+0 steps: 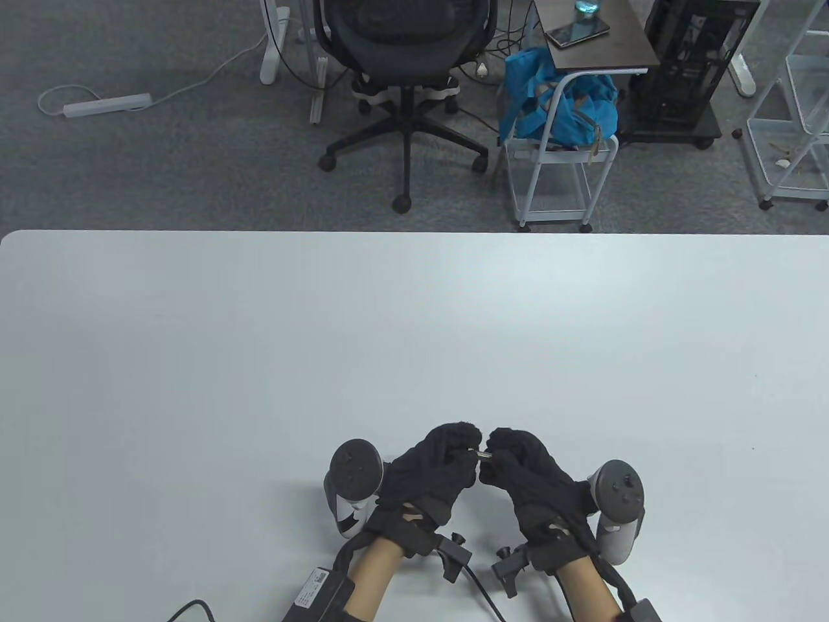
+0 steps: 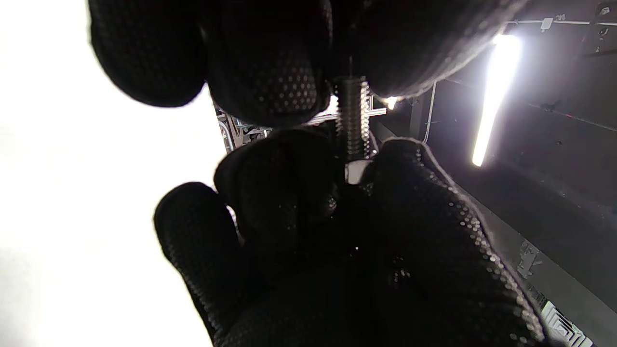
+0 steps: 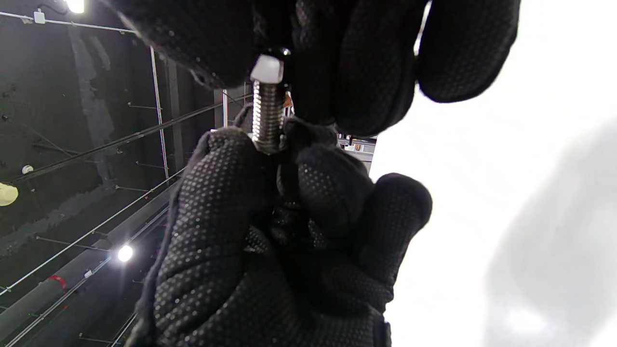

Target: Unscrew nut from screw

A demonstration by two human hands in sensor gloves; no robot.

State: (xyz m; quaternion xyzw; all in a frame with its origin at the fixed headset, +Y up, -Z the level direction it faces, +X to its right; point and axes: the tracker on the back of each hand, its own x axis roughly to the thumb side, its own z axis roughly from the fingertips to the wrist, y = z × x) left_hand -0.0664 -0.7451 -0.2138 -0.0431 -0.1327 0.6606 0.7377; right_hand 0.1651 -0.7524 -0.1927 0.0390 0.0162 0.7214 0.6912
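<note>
an office or lab workspace

an office-like work room is shown. a wide white table is set on grey carpet. beyond it a black mesh office chair on castors is seen, with a white power strip and its cable laid on the floor. a small side table is placed near a white wheeled cart on which a blue bag is kept. a black computer tower is stood on a low rolling base, and white wire shelving is seen at the right edge. in the wrist views a dark open ceiling with conduits and a strip light is shown.
</note>
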